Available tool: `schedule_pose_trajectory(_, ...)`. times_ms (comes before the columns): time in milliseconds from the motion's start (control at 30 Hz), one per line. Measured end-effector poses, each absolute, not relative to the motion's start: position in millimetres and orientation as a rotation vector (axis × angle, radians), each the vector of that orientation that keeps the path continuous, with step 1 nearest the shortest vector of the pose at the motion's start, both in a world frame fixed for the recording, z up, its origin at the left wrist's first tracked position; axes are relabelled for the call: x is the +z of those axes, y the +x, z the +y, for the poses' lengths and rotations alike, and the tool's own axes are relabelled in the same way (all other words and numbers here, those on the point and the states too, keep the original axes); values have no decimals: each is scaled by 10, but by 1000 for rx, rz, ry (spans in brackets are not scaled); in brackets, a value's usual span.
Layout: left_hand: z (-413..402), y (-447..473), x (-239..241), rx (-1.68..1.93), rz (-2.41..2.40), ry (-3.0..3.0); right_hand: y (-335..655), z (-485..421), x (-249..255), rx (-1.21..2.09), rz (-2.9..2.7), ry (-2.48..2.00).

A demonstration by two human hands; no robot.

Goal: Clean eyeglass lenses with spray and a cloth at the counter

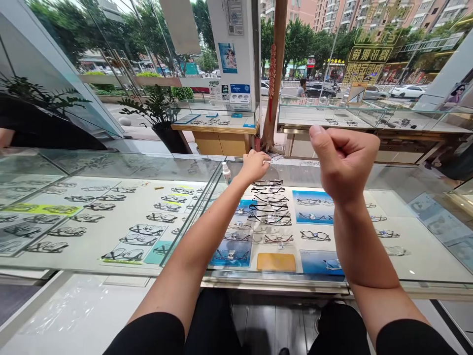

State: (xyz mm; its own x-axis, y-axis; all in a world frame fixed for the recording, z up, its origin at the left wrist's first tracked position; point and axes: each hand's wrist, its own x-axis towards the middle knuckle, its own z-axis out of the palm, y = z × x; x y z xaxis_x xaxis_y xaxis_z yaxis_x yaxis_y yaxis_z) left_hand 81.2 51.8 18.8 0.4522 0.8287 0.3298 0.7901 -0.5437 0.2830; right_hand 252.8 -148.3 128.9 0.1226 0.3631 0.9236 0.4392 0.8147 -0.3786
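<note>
My left hand (254,166) reaches far across the glass counter (424,256) and is closed on a thin pair of glasses (272,159) at the counter's far edge. A row of several dark-framed glasses (269,202) lies on the glass just in front of that hand. My right hand (343,160) is raised above the counter in a fist, thumb up, with nothing visible in it. A small white spray bottle (226,172) stands to the left of my left hand.
Under the glass lie many glasses on white, blue and green cards, plus an orange cloth (276,262). A second showcase (92,217) adjoins on the left. Potted plants (162,111), further display counters (218,125) and shop windows stand behind. A person's dark sleeve (22,125) is at far left.
</note>
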Motion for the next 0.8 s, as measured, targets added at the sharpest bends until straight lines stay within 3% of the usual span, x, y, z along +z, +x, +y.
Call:
schedule_pose_trajectory(200, 238, 713, 357, 939, 1338, 2132, 2711, -1171, 1186, 67, -1601, -955)
schedule_pose_trajectory(367, -24, 660, 197, 1025, 1058, 1824, 2633, -804, 523, 381, -1635, -1404)
schedule_pose_trajectory(567, -266, 703, -94, 1097, 982, 1810, 2503, -631, -191, 588, -1397, -1276)
schedule_pose_trajectory(800, -488, 774, -290, 1146, 882, 2036, 2520, -692, -210, 596, -1337, -1108)
